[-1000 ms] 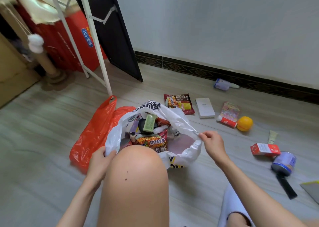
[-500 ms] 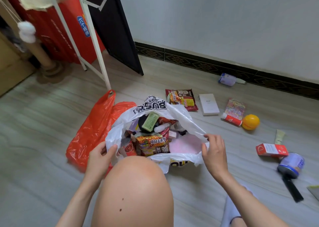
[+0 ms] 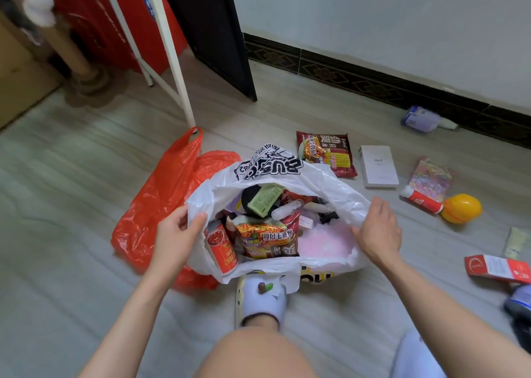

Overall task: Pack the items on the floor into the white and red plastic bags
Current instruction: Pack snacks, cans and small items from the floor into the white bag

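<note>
Head view: left hand pinches white bag rim; right hand spread on it.

White bag: thin, crinkled plastic film, semi-glossy, black print on the far rim. Red bag, left: thin, creased plastic, shiny. Noodle packet inside: glossy printed foil-like wrap. Red can, near left inside: smooth, glossy. Floor: wood-grain planks, matt grey. White box, right: smooth matt card. Yellow ball, far right: smooth, glossy plastic. Sparkly pouch: holographic, glittering film. Red carton, near right: printed card, slight sheen. Wall: matt, finely textured.
</note>
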